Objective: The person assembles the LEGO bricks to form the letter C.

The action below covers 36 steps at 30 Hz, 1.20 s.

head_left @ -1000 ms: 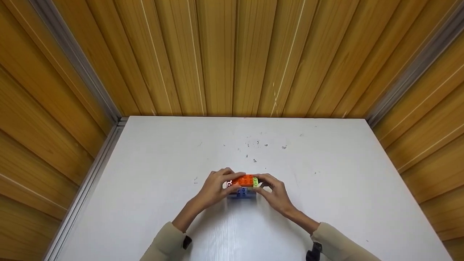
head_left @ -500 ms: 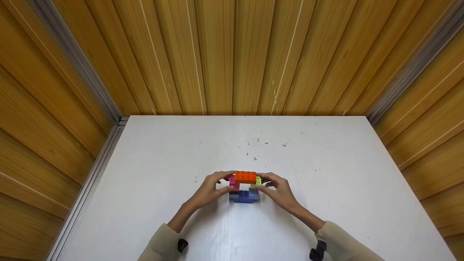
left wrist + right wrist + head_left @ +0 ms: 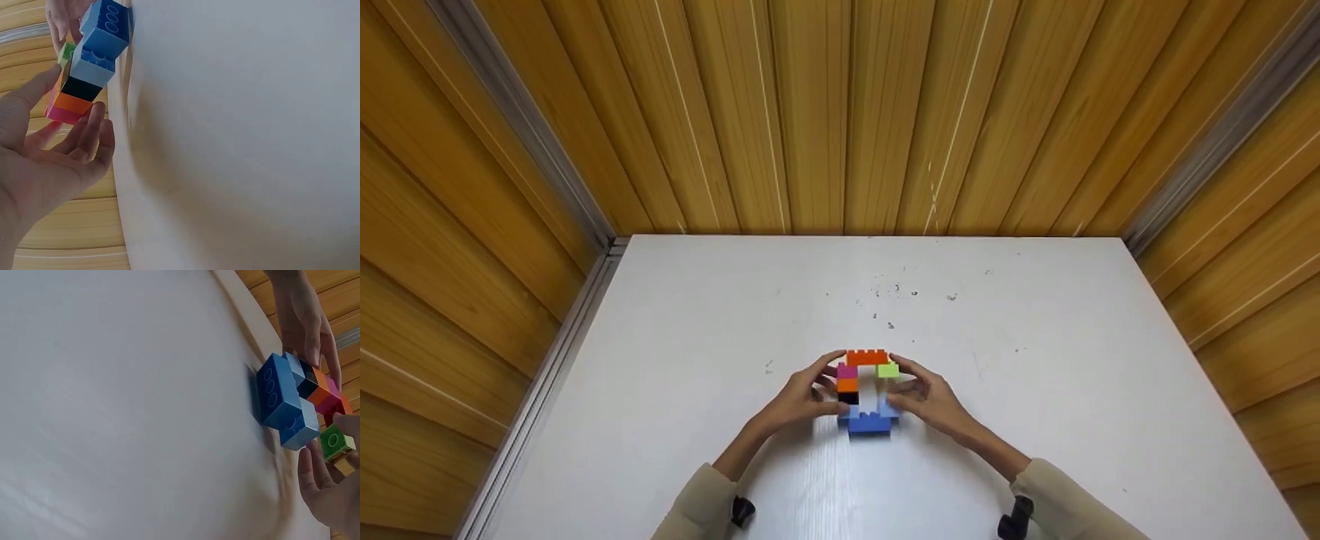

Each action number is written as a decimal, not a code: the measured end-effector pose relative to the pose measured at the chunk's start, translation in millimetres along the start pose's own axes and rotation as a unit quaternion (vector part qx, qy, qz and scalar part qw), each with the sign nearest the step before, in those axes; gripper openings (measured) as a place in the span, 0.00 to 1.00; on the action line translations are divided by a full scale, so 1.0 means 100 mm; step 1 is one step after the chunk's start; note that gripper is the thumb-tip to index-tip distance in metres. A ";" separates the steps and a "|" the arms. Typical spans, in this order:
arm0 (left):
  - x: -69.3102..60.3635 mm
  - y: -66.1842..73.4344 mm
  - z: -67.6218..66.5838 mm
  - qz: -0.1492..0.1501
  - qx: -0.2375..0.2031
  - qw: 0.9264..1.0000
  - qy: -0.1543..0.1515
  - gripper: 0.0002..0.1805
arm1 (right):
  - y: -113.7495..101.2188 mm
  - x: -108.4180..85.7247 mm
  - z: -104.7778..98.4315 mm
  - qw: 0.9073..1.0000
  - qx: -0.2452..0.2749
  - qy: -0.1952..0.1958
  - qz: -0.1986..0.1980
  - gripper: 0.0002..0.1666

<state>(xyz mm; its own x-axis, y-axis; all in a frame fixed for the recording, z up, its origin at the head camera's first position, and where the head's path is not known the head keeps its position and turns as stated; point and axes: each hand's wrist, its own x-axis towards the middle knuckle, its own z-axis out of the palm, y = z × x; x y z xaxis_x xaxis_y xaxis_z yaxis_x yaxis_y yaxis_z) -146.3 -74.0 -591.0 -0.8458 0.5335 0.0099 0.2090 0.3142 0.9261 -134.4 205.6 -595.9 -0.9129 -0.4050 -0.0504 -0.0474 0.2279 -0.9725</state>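
A ring of toy building bricks faces the head view with its hole showing. The red-orange brick (image 3: 867,358) spans its far end and the blue brick (image 3: 869,424) its near end. Down the left side run a pink brick (image 3: 847,371), an orange brick (image 3: 847,385), a black brick (image 3: 848,398) and a light blue one (image 3: 90,72). My left hand (image 3: 799,399) grips that side between thumb and fingers. On the right, my right hand (image 3: 934,403) holds the side with the lime green brick (image 3: 888,370) and another light blue brick (image 3: 301,428), its fingers partly covering the bricks between.
The white table (image 3: 697,315) extends all round the hands, with small dark marks (image 3: 890,325) beyond the bricks. Wood-patterned panels (image 3: 810,112) rise behind it and at both sides. A metal rail (image 3: 547,360) runs along the left edge.
The brick ring has tipped so that its hole now faces the head camera, and its blue end has come nearer the person. Both hands have kept hold of its sides.
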 end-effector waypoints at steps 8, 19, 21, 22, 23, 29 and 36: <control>-0.04 -0.06 0.02 -0.026 0.009 0.999 -0.029 0.47 | 0.09 -0.14 -0.03 0.998 -0.008 -0.068 -0.013 0.58; 0.10 -0.09 -0.04 -0.045 0.057 0.997 -0.035 0.46 | 0.05 -0.09 -0.13 0.997 -0.029 -0.070 0.029 0.52; 0.14 -0.08 -0.06 -0.053 0.065 0.996 -0.036 0.45 | 0.05 -0.06 -0.14 0.996 -0.030 -0.070 0.037 0.52; 0.16 -0.08 -0.07 -0.059 0.069 0.995 -0.036 0.45 | 0.05 -0.05 -0.15 0.996 -0.029 -0.072 0.041 0.52; 0.18 -0.08 -0.07 -0.064 0.072 0.995 -0.037 0.45 | 0.05 -0.04 -0.16 0.996 -0.028 -0.073 0.044 0.52; 0.29 -0.10 -0.09 -0.085 0.078 0.993 -0.030 0.45 | 0.07 0.07 -0.21 0.996 -0.027 -0.069 0.059 0.52; 0.34 -0.17 -0.11 -0.091 0.051 0.995 -0.004 0.45 | 0.07 0.18 -0.20 0.995 -0.033 -0.051 0.084 0.52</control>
<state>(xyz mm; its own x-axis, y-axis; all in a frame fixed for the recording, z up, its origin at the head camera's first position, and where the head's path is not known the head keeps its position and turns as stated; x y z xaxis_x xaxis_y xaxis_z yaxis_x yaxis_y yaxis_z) -183.9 -69.4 -602.0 -0.8699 0.4671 -0.1583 0.1019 0.4844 0.8689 -159.1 217.7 -598.8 -0.8642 -0.4440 -0.2367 0.0719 0.3567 -0.9314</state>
